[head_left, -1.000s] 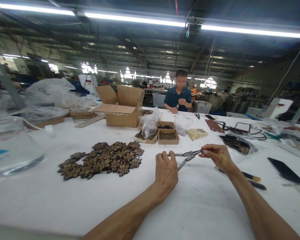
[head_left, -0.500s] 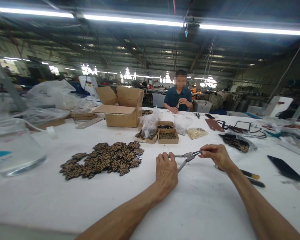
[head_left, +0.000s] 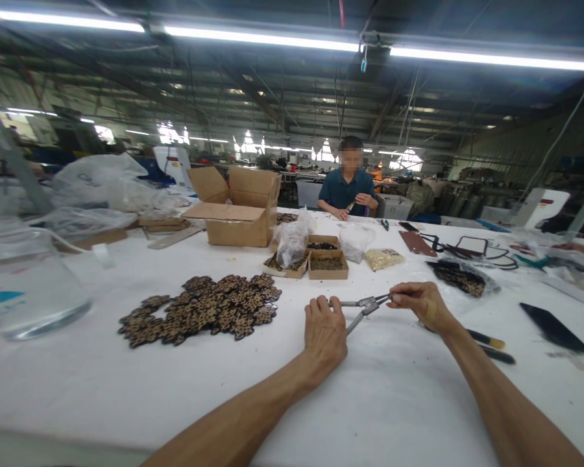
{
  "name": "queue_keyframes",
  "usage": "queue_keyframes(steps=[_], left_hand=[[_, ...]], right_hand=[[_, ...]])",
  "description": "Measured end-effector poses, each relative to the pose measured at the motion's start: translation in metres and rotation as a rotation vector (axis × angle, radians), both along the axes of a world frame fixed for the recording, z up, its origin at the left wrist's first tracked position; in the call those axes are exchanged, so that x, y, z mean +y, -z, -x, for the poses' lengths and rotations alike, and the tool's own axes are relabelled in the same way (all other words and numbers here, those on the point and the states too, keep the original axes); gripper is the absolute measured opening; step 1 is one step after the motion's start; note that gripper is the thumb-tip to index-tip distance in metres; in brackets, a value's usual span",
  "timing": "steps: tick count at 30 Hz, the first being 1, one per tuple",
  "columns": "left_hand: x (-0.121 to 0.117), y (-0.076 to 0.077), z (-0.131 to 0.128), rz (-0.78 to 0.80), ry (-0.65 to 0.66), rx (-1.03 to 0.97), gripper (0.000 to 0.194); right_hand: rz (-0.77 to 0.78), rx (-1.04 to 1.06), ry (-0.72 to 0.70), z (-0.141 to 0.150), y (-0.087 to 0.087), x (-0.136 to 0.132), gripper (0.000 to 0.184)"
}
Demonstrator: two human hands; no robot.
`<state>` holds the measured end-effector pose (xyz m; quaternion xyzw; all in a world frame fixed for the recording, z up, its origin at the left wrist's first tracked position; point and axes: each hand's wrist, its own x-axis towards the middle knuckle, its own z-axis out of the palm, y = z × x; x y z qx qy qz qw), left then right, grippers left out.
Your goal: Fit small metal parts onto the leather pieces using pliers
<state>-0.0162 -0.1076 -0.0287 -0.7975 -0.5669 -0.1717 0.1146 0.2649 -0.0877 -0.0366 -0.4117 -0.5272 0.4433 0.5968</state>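
Observation:
My left hand (head_left: 325,332) is closed around one handle of a pair of metal pliers (head_left: 368,305); the handles are spread apart. At the tip of the jaws, my right hand (head_left: 421,303) pinches with thumb and forefinger. Whatever small piece sits between those fingertips is too small to make out. To the left lies a heap of leopard-patterned, flower-shaped pieces (head_left: 209,308) with dark edges. Beyond the pliers, a small cardboard box (head_left: 328,274) holds many tiny brass-coloured parts. Partly behind my right wrist, a tool with dark and yellow-tipped handles (head_left: 486,338) rests on the white table (head_left: 399,402).
An open carton (head_left: 236,232) stands behind the heap. A clear water jug (head_left: 32,292) is at the left. A bag of pale small parts (head_left: 383,259), a bagged dark bundle (head_left: 460,277) and a black flat panel (head_left: 555,327) lie rightward. Across the table sits a co-worker (head_left: 349,185).
My hands and the pliers stay almost in place. Across the table, the co-worker's hands have shifted slightly. The view has moved a little.

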Motion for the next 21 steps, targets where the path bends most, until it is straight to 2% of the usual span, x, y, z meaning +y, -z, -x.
queue_keyframes(steps=[21], left_hand=[[0.0020,0.0039,0.0001,0.031,0.010,-0.022,0.063]], right_hand=[[0.019,0.004,-0.007,-0.0021,0.0031,0.0017,0.040]])
